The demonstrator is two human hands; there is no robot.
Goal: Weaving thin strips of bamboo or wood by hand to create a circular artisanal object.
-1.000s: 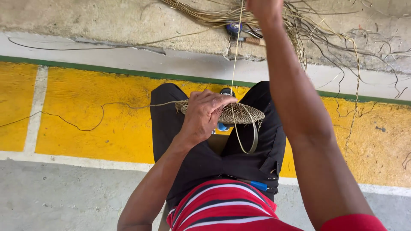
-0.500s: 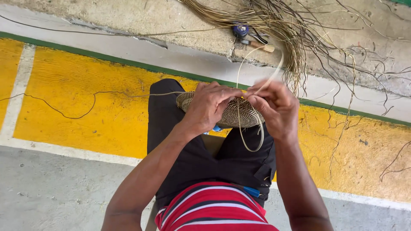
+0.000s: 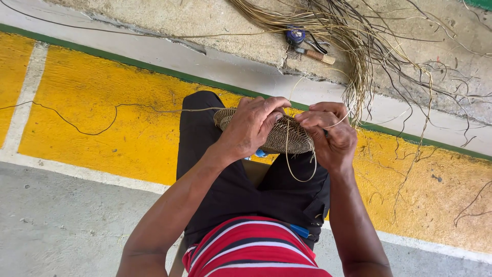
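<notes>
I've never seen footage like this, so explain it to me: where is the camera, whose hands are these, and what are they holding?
The camera sits on a person's head and looks down at their lap, so both hands are the wearer's own. The left hand grips a round, flat woven disc resting over the knees. The right hand pinches a thin pale strand that loops below the disc. On the concrete ledge ahead lie a bundle of long dry fibres, a wooden-handled tool and a small blue object. The floor beneath is painted yellow.
</notes>
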